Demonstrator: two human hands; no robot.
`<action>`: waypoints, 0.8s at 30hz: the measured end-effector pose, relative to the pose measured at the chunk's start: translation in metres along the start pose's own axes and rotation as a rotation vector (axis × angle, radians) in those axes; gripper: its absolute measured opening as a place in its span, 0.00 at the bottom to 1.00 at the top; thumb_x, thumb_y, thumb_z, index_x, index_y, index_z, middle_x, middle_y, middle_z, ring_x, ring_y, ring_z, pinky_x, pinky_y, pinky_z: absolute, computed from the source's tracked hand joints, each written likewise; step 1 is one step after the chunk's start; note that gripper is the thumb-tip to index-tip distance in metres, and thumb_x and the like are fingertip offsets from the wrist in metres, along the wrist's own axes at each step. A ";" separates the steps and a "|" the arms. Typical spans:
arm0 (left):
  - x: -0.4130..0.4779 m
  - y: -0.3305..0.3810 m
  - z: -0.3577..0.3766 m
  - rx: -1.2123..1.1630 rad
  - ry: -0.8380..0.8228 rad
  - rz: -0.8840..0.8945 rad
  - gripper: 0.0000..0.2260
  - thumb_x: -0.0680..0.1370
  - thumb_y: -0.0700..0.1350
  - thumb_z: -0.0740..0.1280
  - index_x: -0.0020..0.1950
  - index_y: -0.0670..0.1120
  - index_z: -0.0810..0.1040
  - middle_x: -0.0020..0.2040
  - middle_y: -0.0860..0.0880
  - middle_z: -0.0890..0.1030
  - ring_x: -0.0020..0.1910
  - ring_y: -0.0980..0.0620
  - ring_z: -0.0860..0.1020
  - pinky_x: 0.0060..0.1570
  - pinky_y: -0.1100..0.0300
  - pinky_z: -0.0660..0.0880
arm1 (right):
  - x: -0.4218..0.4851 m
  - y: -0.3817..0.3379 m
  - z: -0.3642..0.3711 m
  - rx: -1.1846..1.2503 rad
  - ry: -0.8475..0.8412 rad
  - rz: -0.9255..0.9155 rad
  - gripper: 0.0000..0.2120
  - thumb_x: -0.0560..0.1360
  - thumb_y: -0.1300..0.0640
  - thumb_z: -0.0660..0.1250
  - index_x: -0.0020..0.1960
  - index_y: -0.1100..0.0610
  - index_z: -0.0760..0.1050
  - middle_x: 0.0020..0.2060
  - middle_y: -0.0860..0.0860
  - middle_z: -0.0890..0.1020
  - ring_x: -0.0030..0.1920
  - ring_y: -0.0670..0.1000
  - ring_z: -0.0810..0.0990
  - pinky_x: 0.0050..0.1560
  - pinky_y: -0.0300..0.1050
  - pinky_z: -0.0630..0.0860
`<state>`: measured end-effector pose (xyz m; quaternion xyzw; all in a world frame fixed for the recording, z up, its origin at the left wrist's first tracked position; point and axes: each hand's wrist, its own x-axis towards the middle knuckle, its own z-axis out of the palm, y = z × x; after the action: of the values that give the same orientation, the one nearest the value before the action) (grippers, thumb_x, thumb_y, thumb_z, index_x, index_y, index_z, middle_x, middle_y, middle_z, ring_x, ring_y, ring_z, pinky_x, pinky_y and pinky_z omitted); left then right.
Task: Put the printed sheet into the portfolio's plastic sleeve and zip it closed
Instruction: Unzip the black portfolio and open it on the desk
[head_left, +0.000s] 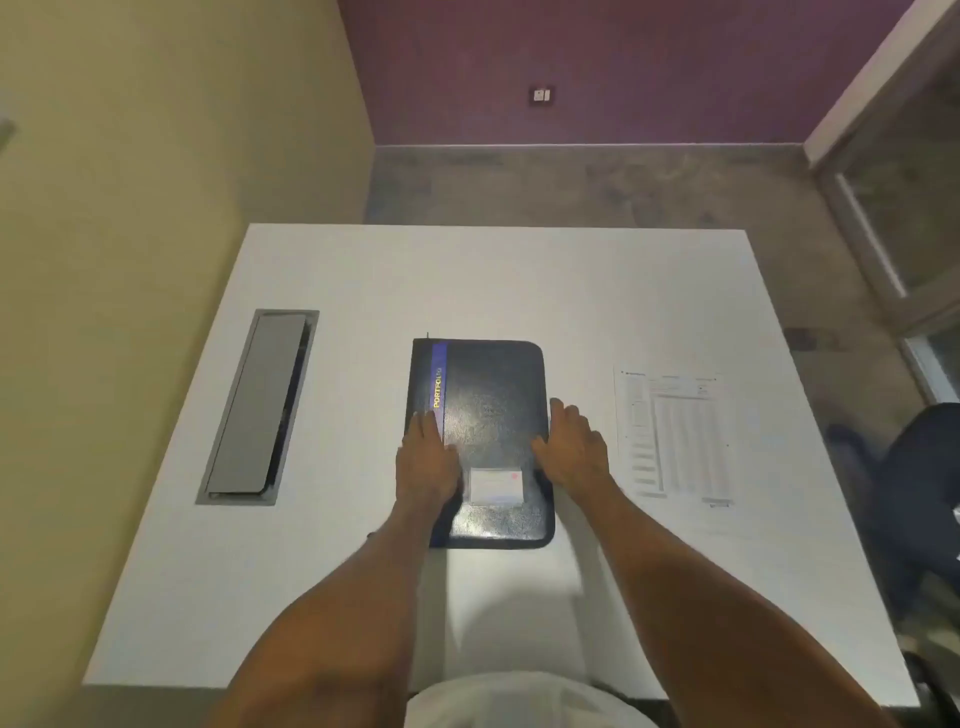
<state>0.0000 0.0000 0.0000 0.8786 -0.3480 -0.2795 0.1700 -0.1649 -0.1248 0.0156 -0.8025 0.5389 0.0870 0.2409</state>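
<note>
Two bare hands lie on a dark portfolio (483, 441) in the middle of the frame. The portfolio is closed and lies flat on a white table (519, 291), with its long side running from the top of the picture toward the bottom. A blue stripe (439, 384) with yellow letters runs along its left edge, and a small white card (496, 486) sits in a window on the lower part of the cover.

The left hand (426, 462) rests flat on the left edge of the portfolio, palm down, fingers stretched out and close together, covering the lower part of the blue stripe. The right hand (574, 449) rests on the right edge of the cover, palm down, fingers a little spread, the thumb pointing inward over the cover. Neither hand pinches anything; both only lie on the cover.

The printed sheet (675, 436) is right of the portfolio, in the right-middle part of the frame. It lies flat on the table, apart from the portfolio and just beside the right hand, not touching it. Its print is too blurred to read.

At the left of the frame a grey cable hatch (260, 405) is set into the table top. At the right edge a dark chair (914, 483) stands beside the table.
</note>
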 end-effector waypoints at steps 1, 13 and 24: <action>0.004 -0.002 0.000 0.046 -0.018 -0.003 0.26 0.84 0.43 0.63 0.81 0.41 0.61 0.80 0.42 0.64 0.77 0.38 0.67 0.73 0.41 0.69 | 0.003 -0.002 0.002 -0.002 -0.026 0.014 0.21 0.81 0.51 0.61 0.71 0.56 0.65 0.61 0.57 0.75 0.62 0.59 0.77 0.61 0.56 0.75; 0.060 -0.024 0.012 0.248 -0.108 -0.080 0.29 0.86 0.48 0.61 0.85 0.43 0.56 0.86 0.44 0.55 0.84 0.42 0.57 0.80 0.40 0.60 | 0.066 -0.007 0.033 0.088 -0.036 0.064 0.24 0.79 0.50 0.66 0.70 0.59 0.67 0.60 0.57 0.76 0.59 0.59 0.80 0.61 0.59 0.80; 0.158 -0.017 0.005 0.220 0.001 -0.077 0.27 0.85 0.49 0.62 0.83 0.43 0.62 0.84 0.47 0.62 0.76 0.40 0.67 0.69 0.43 0.69 | 0.169 -0.012 0.025 0.114 -0.049 0.078 0.32 0.79 0.48 0.68 0.76 0.61 0.61 0.69 0.59 0.72 0.69 0.61 0.73 0.64 0.59 0.75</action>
<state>0.1006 -0.1003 -0.0706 0.9048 -0.3423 -0.2455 0.0618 -0.0824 -0.2480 -0.0704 -0.7635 0.5678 0.0851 0.2957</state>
